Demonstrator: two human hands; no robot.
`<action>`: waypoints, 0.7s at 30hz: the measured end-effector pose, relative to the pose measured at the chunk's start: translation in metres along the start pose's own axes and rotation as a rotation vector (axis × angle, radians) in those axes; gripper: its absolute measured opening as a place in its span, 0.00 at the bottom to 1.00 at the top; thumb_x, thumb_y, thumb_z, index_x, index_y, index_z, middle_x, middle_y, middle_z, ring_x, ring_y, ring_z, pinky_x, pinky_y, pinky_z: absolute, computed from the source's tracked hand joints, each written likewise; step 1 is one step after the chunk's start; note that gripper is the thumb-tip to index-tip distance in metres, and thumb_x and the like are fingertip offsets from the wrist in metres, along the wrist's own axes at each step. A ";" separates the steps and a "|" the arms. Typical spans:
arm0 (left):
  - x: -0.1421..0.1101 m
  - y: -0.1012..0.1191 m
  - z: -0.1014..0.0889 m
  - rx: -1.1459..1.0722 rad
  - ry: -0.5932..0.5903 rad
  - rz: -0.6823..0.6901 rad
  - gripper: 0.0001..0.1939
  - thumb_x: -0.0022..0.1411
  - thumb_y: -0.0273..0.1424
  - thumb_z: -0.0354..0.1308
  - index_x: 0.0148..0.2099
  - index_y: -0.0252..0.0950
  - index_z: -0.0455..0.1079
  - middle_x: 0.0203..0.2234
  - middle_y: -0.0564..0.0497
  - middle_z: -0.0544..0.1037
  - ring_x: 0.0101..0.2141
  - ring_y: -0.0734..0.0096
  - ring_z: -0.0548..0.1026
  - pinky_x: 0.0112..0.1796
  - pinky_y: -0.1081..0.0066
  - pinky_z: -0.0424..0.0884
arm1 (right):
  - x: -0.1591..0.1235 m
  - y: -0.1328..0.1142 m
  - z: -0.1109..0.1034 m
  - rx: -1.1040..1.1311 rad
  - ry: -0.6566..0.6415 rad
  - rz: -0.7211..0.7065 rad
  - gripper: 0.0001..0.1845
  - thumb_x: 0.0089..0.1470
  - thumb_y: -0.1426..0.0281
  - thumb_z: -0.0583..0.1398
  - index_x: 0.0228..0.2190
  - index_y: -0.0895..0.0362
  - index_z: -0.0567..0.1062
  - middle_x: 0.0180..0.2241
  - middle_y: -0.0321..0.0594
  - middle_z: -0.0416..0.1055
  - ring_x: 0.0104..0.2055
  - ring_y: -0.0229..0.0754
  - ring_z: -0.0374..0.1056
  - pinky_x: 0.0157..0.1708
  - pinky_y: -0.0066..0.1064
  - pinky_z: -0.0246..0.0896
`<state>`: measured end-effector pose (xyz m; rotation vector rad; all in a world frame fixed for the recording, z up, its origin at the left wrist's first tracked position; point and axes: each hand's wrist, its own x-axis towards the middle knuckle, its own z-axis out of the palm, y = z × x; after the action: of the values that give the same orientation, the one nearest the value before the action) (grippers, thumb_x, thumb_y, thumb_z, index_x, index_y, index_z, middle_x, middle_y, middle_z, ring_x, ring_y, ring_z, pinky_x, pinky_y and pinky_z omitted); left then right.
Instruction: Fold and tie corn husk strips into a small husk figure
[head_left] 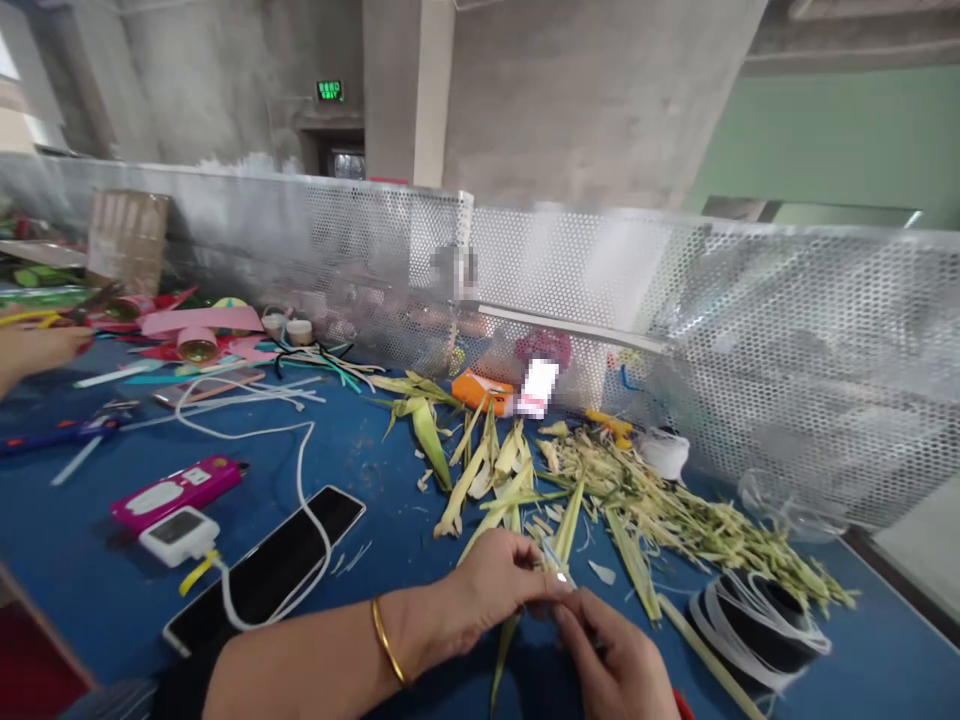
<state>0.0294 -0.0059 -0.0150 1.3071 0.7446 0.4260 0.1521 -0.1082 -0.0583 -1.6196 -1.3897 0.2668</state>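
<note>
My left hand [499, 580], with a gold bangle on its wrist, is closed in a pinch near the table's front. Close against it, my right hand [611, 650] pinches too, thumb and finger together. Both meet on a thin pale strip [556, 562], whose end sticks up past the fingertips; its kind is hard to make out. A narrow green husk piece [504, 655] hangs below my left hand. Just beyond lie corn husks [487, 465], some whole leaves and some torn. A heap of shredded husk strips [675, 510] stretches to the right.
A spool of white cord [757, 625] stands at right. On the left are a black phone [277, 560], a white charger [180, 535] with cable and a magenta device [180, 490]. An orange box cutter [480, 390] lies before the perforated metal screen [570, 260]. Another person's hand [45, 350] is far left.
</note>
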 end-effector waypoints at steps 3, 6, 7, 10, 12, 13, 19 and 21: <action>-0.002 0.004 0.001 -0.010 0.002 -0.043 0.22 0.35 0.44 0.72 0.21 0.34 0.67 0.14 0.56 0.68 0.19 0.76 0.64 0.25 0.72 0.57 | -0.002 -0.011 -0.009 -0.020 -0.068 0.028 0.21 0.58 0.54 0.56 0.23 0.54 0.76 0.21 0.39 0.71 0.24 0.42 0.66 0.25 0.27 0.58; -0.001 0.009 -0.003 -0.025 -0.055 -0.053 0.22 0.37 0.46 0.72 0.22 0.33 0.69 0.15 0.55 0.69 0.21 0.76 0.65 0.26 0.72 0.58 | -0.001 -0.022 -0.014 0.033 -0.071 0.136 0.22 0.58 0.54 0.56 0.21 0.55 0.72 0.20 0.37 0.67 0.23 0.39 0.61 0.23 0.27 0.54; 0.000 0.009 -0.004 -0.034 -0.094 -0.066 0.22 0.38 0.46 0.71 0.24 0.33 0.70 0.16 0.55 0.70 0.22 0.75 0.67 0.27 0.73 0.58 | -0.001 -0.025 -0.015 0.067 -0.065 0.178 0.21 0.58 0.54 0.56 0.22 0.55 0.72 0.20 0.36 0.66 0.24 0.39 0.61 0.24 0.27 0.54; 0.002 0.009 -0.006 -0.182 -0.089 -0.106 0.23 0.47 0.50 0.65 0.31 0.34 0.73 0.22 0.53 0.74 0.25 0.73 0.70 0.30 0.72 0.61 | 0.003 -0.030 -0.017 0.172 -0.021 0.265 0.21 0.57 0.55 0.57 0.21 0.56 0.71 0.21 0.35 0.66 0.25 0.39 0.60 0.26 0.27 0.54; 0.001 0.008 -0.005 -0.227 -0.057 -0.101 0.20 0.50 0.47 0.64 0.34 0.34 0.74 0.24 0.52 0.76 0.27 0.73 0.71 0.31 0.72 0.62 | 0.007 -0.031 -0.018 0.236 0.010 0.297 0.20 0.56 0.55 0.58 0.21 0.56 0.71 0.21 0.35 0.66 0.26 0.39 0.60 0.27 0.28 0.54; 0.001 0.007 -0.004 -0.227 -0.040 -0.094 0.18 0.49 0.43 0.66 0.35 0.34 0.75 0.26 0.51 0.77 0.28 0.73 0.71 0.32 0.72 0.62 | 0.008 -0.031 -0.018 0.264 0.019 0.310 0.20 0.56 0.55 0.58 0.21 0.56 0.71 0.21 0.35 0.66 0.26 0.39 0.60 0.27 0.28 0.54; -0.003 0.004 0.000 -0.219 -0.102 -0.061 0.11 0.46 0.32 0.69 0.33 0.34 0.76 0.26 0.52 0.76 0.29 0.75 0.70 0.33 0.73 0.60 | 0.010 -0.030 -0.014 0.499 -0.039 0.333 0.21 0.58 0.57 0.57 0.20 0.56 0.71 0.23 0.36 0.68 0.30 0.39 0.62 0.34 0.29 0.56; -0.005 0.005 0.001 -0.259 -0.179 -0.054 0.10 0.48 0.33 0.68 0.32 0.33 0.75 0.24 0.52 0.74 0.27 0.75 0.70 0.31 0.72 0.60 | 0.009 -0.031 -0.013 0.606 -0.072 0.352 0.21 0.58 0.58 0.57 0.20 0.57 0.71 0.24 0.37 0.69 0.31 0.39 0.63 0.36 0.29 0.57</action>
<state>0.0275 -0.0087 -0.0095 1.0636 0.5537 0.3441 0.1431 -0.1102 -0.0246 -1.3302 -0.9346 0.8711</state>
